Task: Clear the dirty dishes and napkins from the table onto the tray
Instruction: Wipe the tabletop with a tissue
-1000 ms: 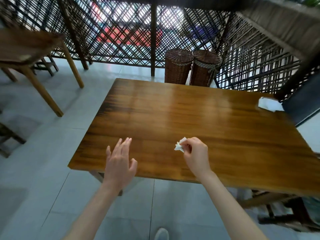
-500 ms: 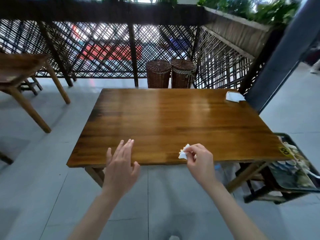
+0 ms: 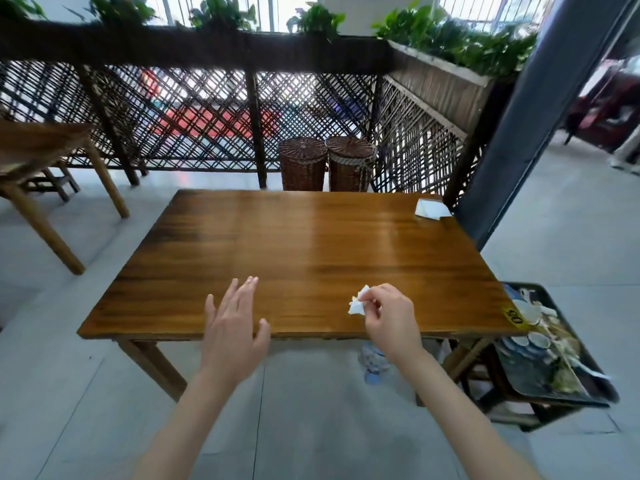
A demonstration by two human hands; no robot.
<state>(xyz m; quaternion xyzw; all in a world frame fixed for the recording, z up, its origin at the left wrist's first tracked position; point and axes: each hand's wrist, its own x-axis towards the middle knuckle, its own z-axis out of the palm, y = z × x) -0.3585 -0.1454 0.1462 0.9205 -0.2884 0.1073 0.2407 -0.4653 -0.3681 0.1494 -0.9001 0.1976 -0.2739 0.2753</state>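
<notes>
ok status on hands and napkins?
Left hand open, empty. Right hand pinches crumpled napkin. Tray of dishes at right. Folded napkin on table far corner.

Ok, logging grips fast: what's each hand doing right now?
Left hand: open, fingers straight, holding nothing.
Right hand: pinching a crumpled napkin.

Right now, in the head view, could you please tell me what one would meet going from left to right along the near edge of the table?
left hand → crumpled white napkin → right hand → yellow number tag → black tray of dirty dishes.
</notes>
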